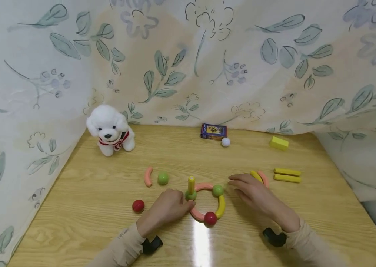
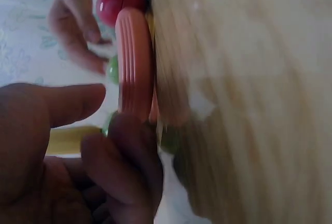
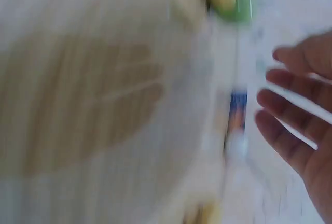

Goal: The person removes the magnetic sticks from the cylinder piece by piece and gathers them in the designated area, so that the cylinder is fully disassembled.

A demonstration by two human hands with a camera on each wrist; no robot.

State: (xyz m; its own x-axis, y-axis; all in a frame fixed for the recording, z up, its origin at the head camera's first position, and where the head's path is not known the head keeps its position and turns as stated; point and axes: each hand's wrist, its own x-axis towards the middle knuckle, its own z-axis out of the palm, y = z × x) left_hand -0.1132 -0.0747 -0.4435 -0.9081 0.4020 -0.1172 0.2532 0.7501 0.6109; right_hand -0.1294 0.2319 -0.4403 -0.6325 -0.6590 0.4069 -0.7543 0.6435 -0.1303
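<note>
A ring of curved sticks and balls lies on the wooden table: a salmon curved stick (image 1: 197, 214), a red ball (image 1: 210, 218), a yellow curved stick (image 1: 221, 207) and a green ball (image 1: 218, 190). At its left, a yellow straight stick (image 1: 191, 184) stands upright on another green ball (image 1: 191, 195). My left hand (image 1: 168, 207) is beside that ball, its bent fingers right at the salmon stick's end. In the left wrist view the thumb (image 2: 78, 102) is apart from the fingers. To the right of the ring is my right hand (image 1: 256, 193), holding nothing, its fingers (image 3: 285, 102) extended and spread.
Loose pieces lie around: a salmon stick (image 1: 148, 176), green ball (image 1: 163, 178), red ball (image 1: 138, 205), yellow sticks (image 1: 287, 175) and a curved pair (image 1: 263, 178). Farther back are a plush dog (image 1: 110, 129), a small box (image 1: 213, 131), a white ball (image 1: 226, 142) and a yellow block (image 1: 279, 143).
</note>
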